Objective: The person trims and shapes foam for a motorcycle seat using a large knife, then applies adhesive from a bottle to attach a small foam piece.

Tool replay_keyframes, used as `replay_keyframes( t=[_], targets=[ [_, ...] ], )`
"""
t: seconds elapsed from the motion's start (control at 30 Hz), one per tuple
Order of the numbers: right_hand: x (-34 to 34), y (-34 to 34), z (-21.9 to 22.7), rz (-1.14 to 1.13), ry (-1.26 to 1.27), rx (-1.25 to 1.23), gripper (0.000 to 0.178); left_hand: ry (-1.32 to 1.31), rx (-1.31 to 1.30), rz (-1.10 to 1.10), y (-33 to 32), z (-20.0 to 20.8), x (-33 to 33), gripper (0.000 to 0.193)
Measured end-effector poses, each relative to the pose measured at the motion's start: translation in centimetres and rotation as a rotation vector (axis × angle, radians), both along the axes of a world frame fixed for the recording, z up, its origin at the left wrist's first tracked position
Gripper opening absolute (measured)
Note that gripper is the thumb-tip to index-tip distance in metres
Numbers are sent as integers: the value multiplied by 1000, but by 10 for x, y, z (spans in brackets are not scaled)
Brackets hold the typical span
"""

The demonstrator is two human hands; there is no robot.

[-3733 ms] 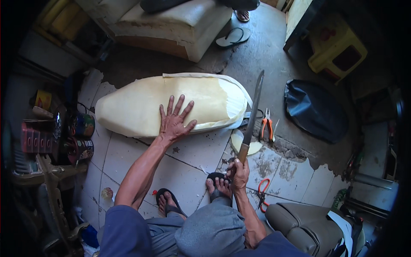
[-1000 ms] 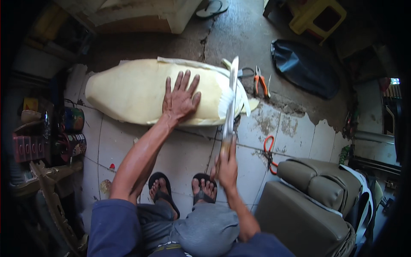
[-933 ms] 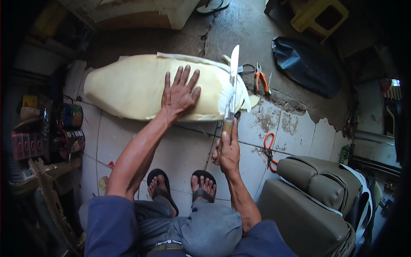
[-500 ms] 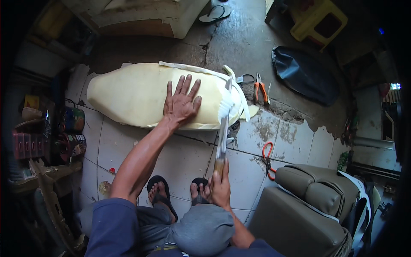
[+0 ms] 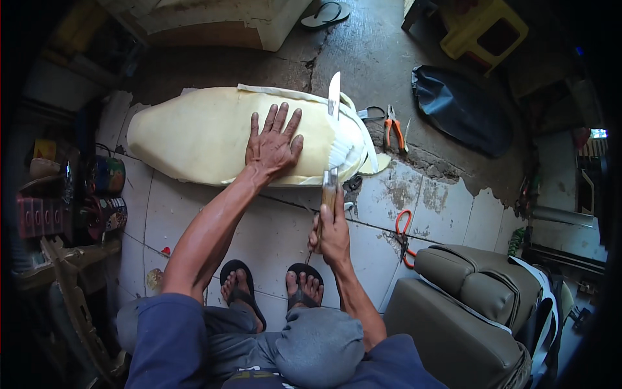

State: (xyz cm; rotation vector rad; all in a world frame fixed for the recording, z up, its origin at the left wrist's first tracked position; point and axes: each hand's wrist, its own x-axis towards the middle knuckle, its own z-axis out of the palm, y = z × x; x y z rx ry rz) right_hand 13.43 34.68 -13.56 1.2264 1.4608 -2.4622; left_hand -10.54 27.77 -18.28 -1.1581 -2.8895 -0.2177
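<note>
A long cream foam seat pad [image 5: 194, 133] lies crosswise on the floor. My left hand [image 5: 273, 148] presses flat on its middle, fingers spread and thumb out. My right hand [image 5: 332, 230] is wrapped round the wooden handle of a long knife [image 5: 334, 97], near the pad's close edge. The blade points away from me across the pad's right end, its tip past the far edge; its middle is hidden in the foam. Around the blade the foam is white and ridged with cuts. Foam strips [image 5: 285, 92] hang loose along the far edge and the right end.
Right of the pad lie orange-handled pliers [image 5: 391, 129] and orange-handled scissors [image 5: 404, 240]. A black seat cover [image 5: 457, 113] rests farther back. Brown padded seats [image 5: 466, 305] stand at lower right, a yellow plastic stool [image 5: 486, 32] at upper right. Cans [image 5: 109, 176] and boxes line the left.
My right hand has pushed the knife away from me, so its tip now sticks out past the far edge. The pad has shifted slightly up and left, my left hand still on it.
</note>
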Motion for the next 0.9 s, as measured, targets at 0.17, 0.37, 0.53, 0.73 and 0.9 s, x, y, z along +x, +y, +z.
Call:
replay_keyframes(
  t=[0.17, 0.37, 0.53, 0.73, 0.9],
  targets=[
    [26, -26, 7, 80, -14, 112, 69, -14, 0, 19, -10, -5, 3, 69],
    [33, -28, -18, 109, 25, 144, 69, 1, 17, 12, -7, -3, -6, 70],
    [-33, -3, -8, 109, 39, 77, 68, -40, 40, -8, -9, -5, -2, 68],
    [1, -18, -15, 71, 43, -29, 66, -10, 180, 248, -46, -13, -48, 72],
    [6, -23, 6, 103, -69, 23, 68, -144, 188, 235, -48, -24, -39, 70]
  ],
)
